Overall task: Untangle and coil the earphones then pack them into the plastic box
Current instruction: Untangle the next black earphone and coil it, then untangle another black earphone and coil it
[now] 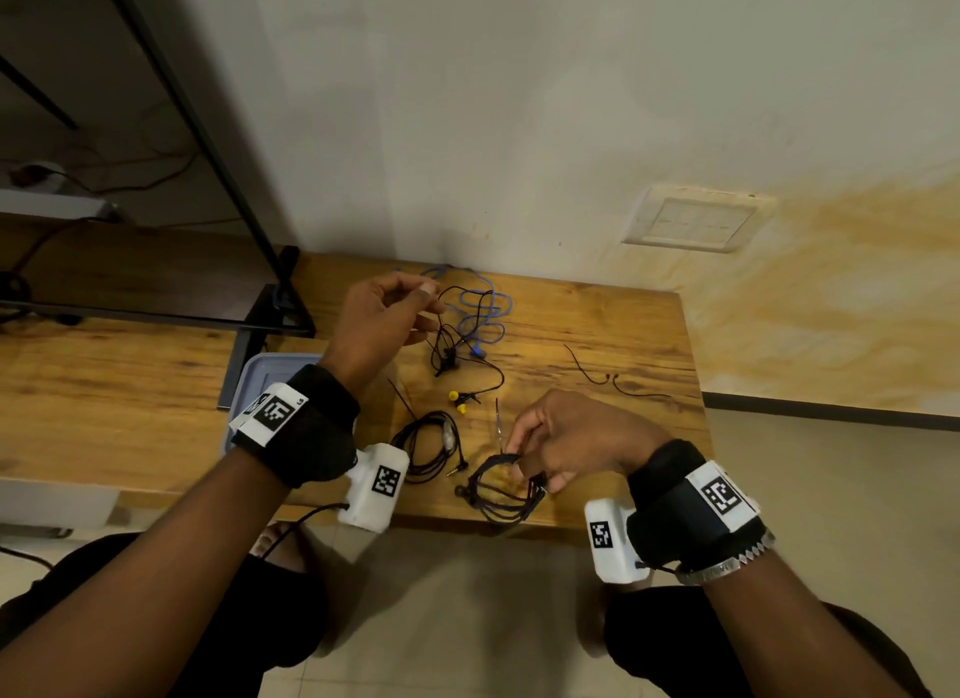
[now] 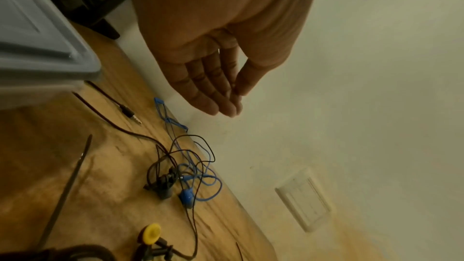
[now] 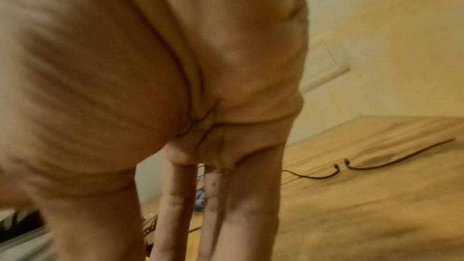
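Right hand (image 1: 561,445) grips near coil (image 1: 501,489); left hand (image 1: 384,323), fingers relaxed, seemingly empty, over far tangle (image 1: 462,333): keep loops even, tension light.

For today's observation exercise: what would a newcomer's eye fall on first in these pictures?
The blue and black tangle of earphones near the wall. In front of it, the left hand hangs raised, while the right hand grips a coiled black earphone at the wooden table's near edge.

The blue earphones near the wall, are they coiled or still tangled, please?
Still tangled: the blue earphones lie in loose loops, interlaced with a black cable.
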A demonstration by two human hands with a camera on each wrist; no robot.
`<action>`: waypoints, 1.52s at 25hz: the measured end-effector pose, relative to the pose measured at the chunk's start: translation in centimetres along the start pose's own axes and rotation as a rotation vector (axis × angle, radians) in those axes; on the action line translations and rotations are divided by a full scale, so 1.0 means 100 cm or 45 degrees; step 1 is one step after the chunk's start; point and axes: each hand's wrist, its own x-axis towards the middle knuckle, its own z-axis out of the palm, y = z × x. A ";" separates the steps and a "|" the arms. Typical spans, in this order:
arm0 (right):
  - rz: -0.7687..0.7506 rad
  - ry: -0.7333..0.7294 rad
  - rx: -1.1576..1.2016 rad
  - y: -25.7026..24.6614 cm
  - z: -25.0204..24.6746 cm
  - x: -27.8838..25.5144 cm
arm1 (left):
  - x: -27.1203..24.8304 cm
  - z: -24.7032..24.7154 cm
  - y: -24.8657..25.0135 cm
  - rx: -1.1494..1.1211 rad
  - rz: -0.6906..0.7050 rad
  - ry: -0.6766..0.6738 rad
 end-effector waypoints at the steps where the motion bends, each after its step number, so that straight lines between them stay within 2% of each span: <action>1: 0.023 0.062 -0.056 0.001 0.000 0.003 | 0.001 -0.001 0.002 -0.026 0.001 0.042; 5: 0.042 0.294 -0.179 0.001 0.003 0.009 | 0.007 -0.012 0.006 -0.105 -0.013 0.232; 8: -0.013 0.264 -0.306 -0.003 0.004 0.010 | 0.008 -0.022 0.007 -0.149 -0.010 0.312; 11: 0.041 0.294 -0.356 -0.004 -0.009 0.007 | 0.006 -0.024 0.007 -0.144 -0.006 0.304; 15: -0.098 0.712 -0.149 -0.012 -0.022 0.015 | 0.008 -0.035 0.004 -0.074 -0.018 0.311; 17: -0.225 0.787 -0.128 -0.025 -0.015 0.024 | 0.008 -0.038 0.000 0.039 -0.007 0.267; 20: -0.434 0.770 -0.181 -0.051 0.006 0.048 | 0.004 -0.034 -0.003 0.133 0.057 0.237; 22: -0.533 0.693 -0.328 -0.068 0.022 0.072 | 0.004 -0.030 -0.001 0.104 0.073 0.256; 25: -0.556 0.522 -0.539 -0.087 0.040 0.104 | 0.005 -0.029 0.002 0.056 0.099 0.295; 28: -0.621 0.493 -0.759 -0.094 0.055 0.121 | 0.002 -0.035 0.004 0.053 0.100 0.307; 33: -0.529 0.612 -0.886 -0.100 0.050 0.111 | -0.004 -0.049 0.007 0.026 0.088 0.266; 38: -0.516 0.575 -0.799 -0.099 0.046 0.105 | -0.006 -0.042 0.009 0.003 0.070 0.228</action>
